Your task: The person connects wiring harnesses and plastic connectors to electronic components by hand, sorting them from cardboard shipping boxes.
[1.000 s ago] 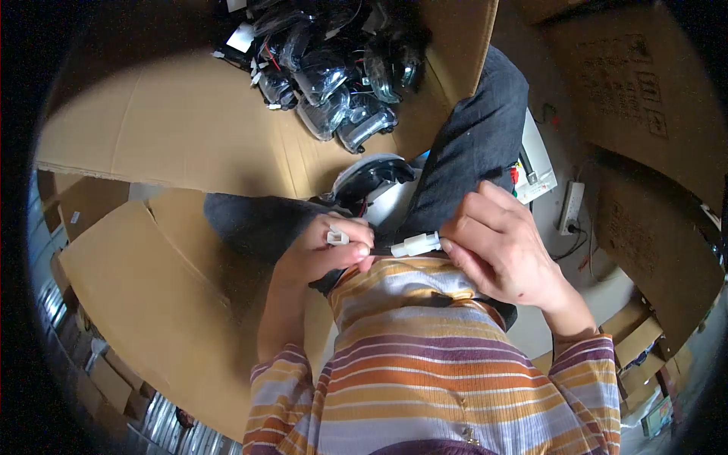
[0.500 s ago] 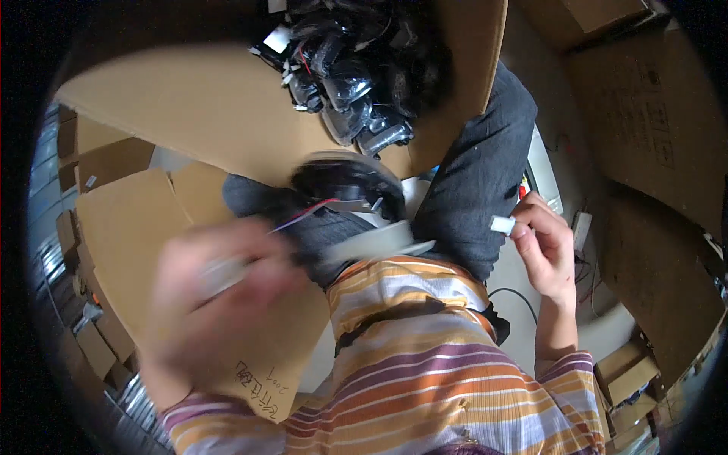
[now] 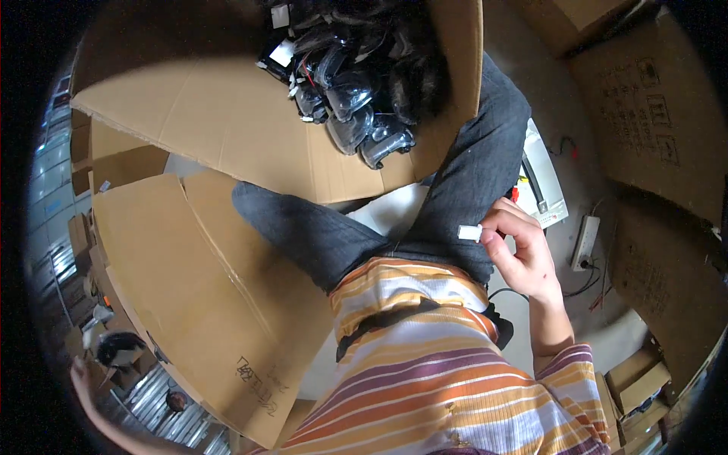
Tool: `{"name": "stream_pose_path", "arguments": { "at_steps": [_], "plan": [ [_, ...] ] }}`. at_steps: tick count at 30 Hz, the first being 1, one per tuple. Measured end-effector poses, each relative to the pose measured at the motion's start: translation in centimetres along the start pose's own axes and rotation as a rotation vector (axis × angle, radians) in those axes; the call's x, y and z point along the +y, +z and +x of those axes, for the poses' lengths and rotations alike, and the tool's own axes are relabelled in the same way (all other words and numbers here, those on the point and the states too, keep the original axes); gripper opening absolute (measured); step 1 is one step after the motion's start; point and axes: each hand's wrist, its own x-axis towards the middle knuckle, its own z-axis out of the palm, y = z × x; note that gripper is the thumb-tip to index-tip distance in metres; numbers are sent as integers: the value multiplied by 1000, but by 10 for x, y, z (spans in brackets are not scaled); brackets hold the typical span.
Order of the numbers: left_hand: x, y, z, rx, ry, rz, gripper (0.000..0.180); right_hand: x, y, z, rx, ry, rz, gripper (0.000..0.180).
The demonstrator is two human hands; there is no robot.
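Note:
My right hand (image 3: 519, 246) is closed in front of my right thigh. Between its thumb and forefinger it pinches a small white plastic connector (image 3: 469, 233). Far out at the lower left rim is my left hand (image 3: 80, 374), at the end of a stretched arm; it is small there and its fingers are unclear. Close by it is a dark rounded unit (image 3: 119, 349) by a small cardboard box, and I cannot tell whether the hand touches it. In front of my lap, several black units in clear plastic (image 3: 350, 95) lie piled in a large open carton (image 3: 250, 144).
A big cardboard flap (image 3: 189, 280) with handwriting spreads on my left. Tall cartons (image 3: 644, 114) stand at the right. A power strip (image 3: 585, 243) with a plugged-in cable lies on the floor there, near a white case with a black handle (image 3: 542, 182).
My left hand has swung from beside my lap to the far lower left. The dark round unit and pale blurred piece have left my lap. My right hand shifted slightly left, still pinching the connector.

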Motion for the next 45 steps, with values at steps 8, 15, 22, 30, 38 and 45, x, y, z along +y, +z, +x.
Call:
{"name": "stream_pose_path", "arguments": {
  "at_steps": [8,15,22,30,38,45],
  "plan": [
    [394,109,40,-24,790,-379,28,4,11,12,22,66,-42,6],
    [583,297,28,-217,1215,-274,60,10,2,14,64,183,32,5],
    [630,398,11,-227,1068,-271,79,28,-4,32,105,392,31,5],
    [611,408,39,-115,1046,-527,61,31,2,46,118,442,13,5],
    [500,404,98,-589,467,-1675,48,26,15,59,47,399,16,8],
    [473,422,89,-129,507,-621,50,21,23,62,-8,356,-11,7]
  ]
}}
